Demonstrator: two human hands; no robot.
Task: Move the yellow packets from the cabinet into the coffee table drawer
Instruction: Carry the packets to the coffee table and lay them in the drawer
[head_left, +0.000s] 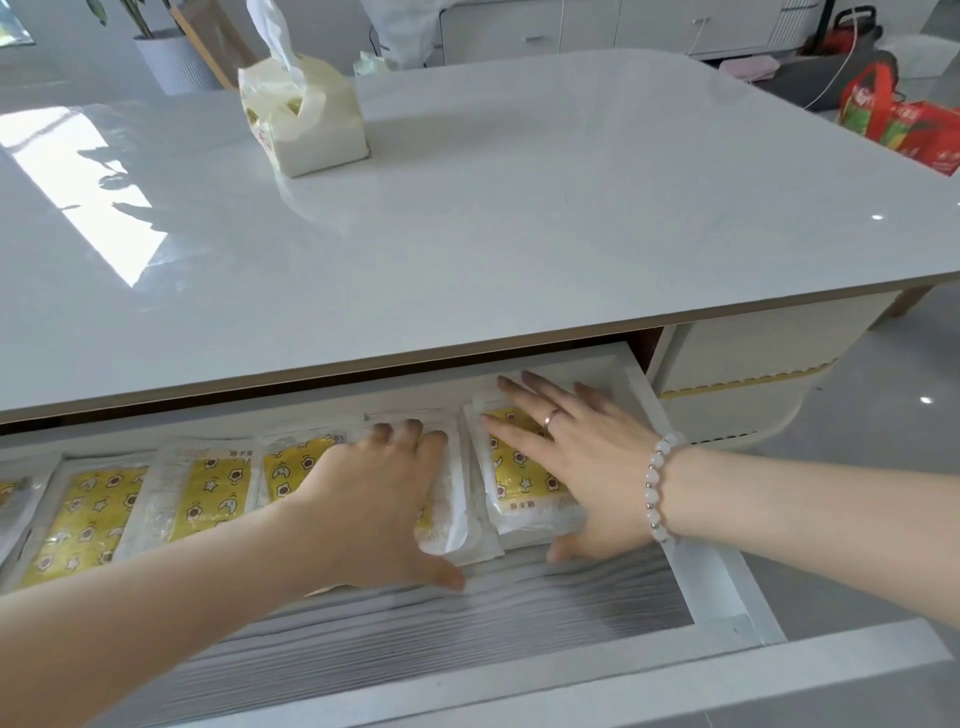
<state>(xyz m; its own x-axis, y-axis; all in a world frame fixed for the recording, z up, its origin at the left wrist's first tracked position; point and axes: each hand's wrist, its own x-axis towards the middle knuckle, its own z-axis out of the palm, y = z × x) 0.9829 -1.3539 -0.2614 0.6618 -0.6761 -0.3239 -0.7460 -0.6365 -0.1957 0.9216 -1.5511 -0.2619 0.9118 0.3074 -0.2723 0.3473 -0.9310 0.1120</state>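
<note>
1. Already a row of flat yellow-and-white plastic packets (88, 519), printed with stars and moons, lies side by side along the back of the pulled-out white coffee table drawer (727, 597).
2. The left hand (374, 493) lies palm-down on the next packet (447, 509). Its grip is open and clasps nothing, and its thumb rests on the grey wood-grain drawer liner (467, 623).
3. The right hand (582, 457) spreads straight fingers over a small stack of packets (519, 467) at the drawer's right end. Its grip is likewise open, with the thumb at the stack's near edge.
4. The step looks like settling and squaring the last packets. Pressing evenly with flat palms and nudging the stack toward the back wall should keep it low enough for the drawer to slide shut.
5. The packet film looks glossy, crinkled and probably slippery, so stacked packets may slide apart. The glossy white worktop (675, 182) overhangs the drawer's back.
</note>
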